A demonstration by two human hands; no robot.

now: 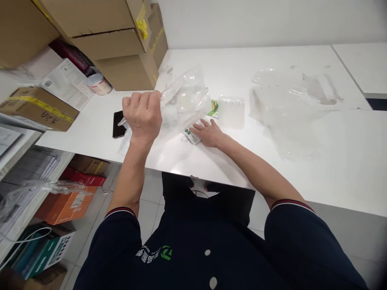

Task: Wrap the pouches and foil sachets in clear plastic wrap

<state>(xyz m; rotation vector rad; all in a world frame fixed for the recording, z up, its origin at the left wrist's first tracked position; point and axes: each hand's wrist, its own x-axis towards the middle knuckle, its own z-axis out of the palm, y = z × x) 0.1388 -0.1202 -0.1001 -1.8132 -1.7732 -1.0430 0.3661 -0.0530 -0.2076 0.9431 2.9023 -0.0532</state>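
My left hand [142, 116] is closed in a fist around the edge of a clear plastic bag [189, 98], lifted off the white table. The bag spreads out to the right of the fist, crumpled and see-through. My right hand [211, 133] lies palm down with its fingers spread over a white pouch [192, 137] with green round marks and what looks like a small spout. Part of this pouch is hidden under the fingers. Just beyond the fingertips lies a green printed packet [215, 108]. Beside it is a translucent, whitish rectangular pouch [232, 112] with small marks along its top.
Another large clear plastic bag [281, 112] lies to the right on the table [341, 161]. A dark phone [119, 125] is partly behind my left hand. Cardboard boxes [121, 60], a can [99, 84] and a smaller taped box [39, 108] stand at the left.
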